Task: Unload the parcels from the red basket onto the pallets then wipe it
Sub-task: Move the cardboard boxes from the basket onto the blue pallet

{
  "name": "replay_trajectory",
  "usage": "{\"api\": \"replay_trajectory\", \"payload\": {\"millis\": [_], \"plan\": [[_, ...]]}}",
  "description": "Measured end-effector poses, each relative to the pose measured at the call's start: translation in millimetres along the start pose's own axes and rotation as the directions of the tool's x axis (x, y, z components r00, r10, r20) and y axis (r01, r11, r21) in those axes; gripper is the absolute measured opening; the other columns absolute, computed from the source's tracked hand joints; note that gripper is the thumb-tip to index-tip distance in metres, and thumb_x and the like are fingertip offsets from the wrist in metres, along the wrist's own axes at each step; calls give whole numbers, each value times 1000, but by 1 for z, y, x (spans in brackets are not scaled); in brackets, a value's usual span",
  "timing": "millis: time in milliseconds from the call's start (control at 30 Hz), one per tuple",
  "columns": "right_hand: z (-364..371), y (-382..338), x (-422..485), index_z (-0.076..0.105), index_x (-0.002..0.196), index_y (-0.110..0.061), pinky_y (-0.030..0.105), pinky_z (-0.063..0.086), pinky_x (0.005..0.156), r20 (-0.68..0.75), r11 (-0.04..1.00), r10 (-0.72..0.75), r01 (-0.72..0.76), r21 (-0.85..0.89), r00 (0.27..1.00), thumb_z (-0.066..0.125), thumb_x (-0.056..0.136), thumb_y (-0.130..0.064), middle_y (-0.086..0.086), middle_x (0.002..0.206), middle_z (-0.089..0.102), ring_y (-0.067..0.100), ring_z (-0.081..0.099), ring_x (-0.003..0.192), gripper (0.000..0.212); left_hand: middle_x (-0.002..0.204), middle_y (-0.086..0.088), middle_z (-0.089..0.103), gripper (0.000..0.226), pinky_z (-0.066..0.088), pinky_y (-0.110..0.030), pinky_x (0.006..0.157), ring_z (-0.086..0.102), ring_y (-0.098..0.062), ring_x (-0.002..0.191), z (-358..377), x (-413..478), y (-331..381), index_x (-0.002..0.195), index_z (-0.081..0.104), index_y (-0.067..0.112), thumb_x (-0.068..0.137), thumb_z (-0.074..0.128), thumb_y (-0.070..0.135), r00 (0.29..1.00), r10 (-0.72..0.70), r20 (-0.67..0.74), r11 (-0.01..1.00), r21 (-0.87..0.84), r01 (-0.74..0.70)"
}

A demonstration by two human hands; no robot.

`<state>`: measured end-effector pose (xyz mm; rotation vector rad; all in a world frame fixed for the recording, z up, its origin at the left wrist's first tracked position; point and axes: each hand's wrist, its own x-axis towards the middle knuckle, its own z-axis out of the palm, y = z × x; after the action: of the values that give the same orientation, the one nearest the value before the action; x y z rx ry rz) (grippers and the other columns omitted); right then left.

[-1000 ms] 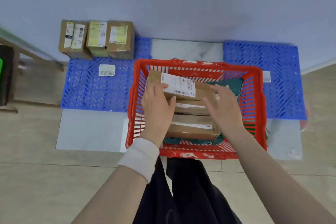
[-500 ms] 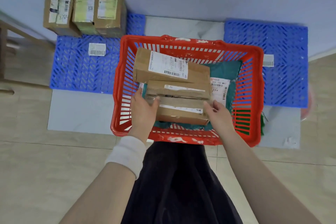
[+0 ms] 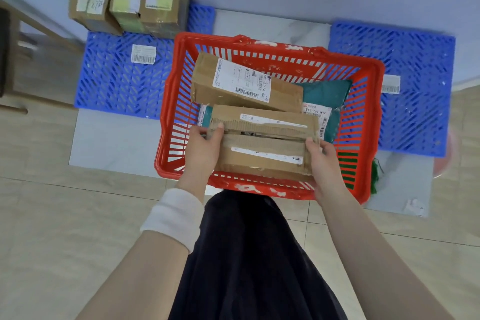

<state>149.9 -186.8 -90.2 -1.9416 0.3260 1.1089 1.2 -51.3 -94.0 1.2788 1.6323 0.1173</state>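
Parcels (image 3: pixel 262 156), two flat cardboard ones, sit pinched between our fingers (image 3: pixel 217 128). Left hand (image 3: pixel 205 145) and right hand (image 3: pixel 324 161) grip opposite ends, we reckon to lift both as one load. They're inside the red basket (image 3: pixel 166 122), over a green mailer (image 3: pixel 327 93). Blue pallets (image 3: pixel 117 80) flank it, with three boxes (image 3: pixel 130 0) at the left one's far edge.

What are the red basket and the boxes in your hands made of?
Red basket: probably moulded plastic, slightly glossy, with slotted walls. Held boxes: brown corrugated cardboard, matte; ragged edges show the fluting.
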Motion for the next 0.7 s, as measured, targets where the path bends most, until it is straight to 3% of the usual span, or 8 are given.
{"api": "replay_trajectory", "payload": {"millis": [100,233,400,500,567,700], "plan": [[-10,-3,-18,44,126,-19,44,52,89,9,998,-16,15,67,1000,52,92,-33,5,113,62,22,63,99,38,102,-2,54,33,45,-35,80,53,-18,90,-11,-9,-2,97,43,17,85,59,42,996,-14,83,985,-171,28],[-3,-10,-39,43,124,-20,39,52,86,31,994,-75,72,86,997,50,93,-32,-2,101,62,15,62,88,34,100,-6,59,39,48,-48,86,59,-25,88,-35,-14,1,83,39,26,72,68,48,965,-66,255,916,-369,160],[34,-29,-64,42,124,-22,37,53,81,96,989,-132,125,75,987,50,93,-32,-2,100,62,13,61,86,33,92,-3,60,32,50,-37,79,60,-17,78,-86,-8,6,96,38,18,85,62,34,974,12,225,871,-482,101],[75,-41,-80,44,120,-24,45,50,93,140,983,-180,176,43,974,53,90,-38,4,117,60,19,61,101,35,90,-1,61,35,52,-27,65,61,-12,72,-131,7,6,106,37,14,86,60,33,984,42,172,848,-527,56],[110,-46,-95,44,126,-21,46,48,96,173,979,-202,198,41,964,56,86,-44,4,122,58,18,59,105,47,93,0,61,40,53,-28,67,62,-12,74,-164,20,-1,115,37,13,87,58,33,990,43,137,823,-566,42],[195,-40,-123,28,140,-25,47,47,95,227,982,-181,162,100,957,63,64,-56,-1,133,48,17,51,117,89,108,-1,59,49,49,-41,91,61,-17,89,-227,55,-28,129,31,19,89,55,36,996,-9,90,749,-659,66]]}}
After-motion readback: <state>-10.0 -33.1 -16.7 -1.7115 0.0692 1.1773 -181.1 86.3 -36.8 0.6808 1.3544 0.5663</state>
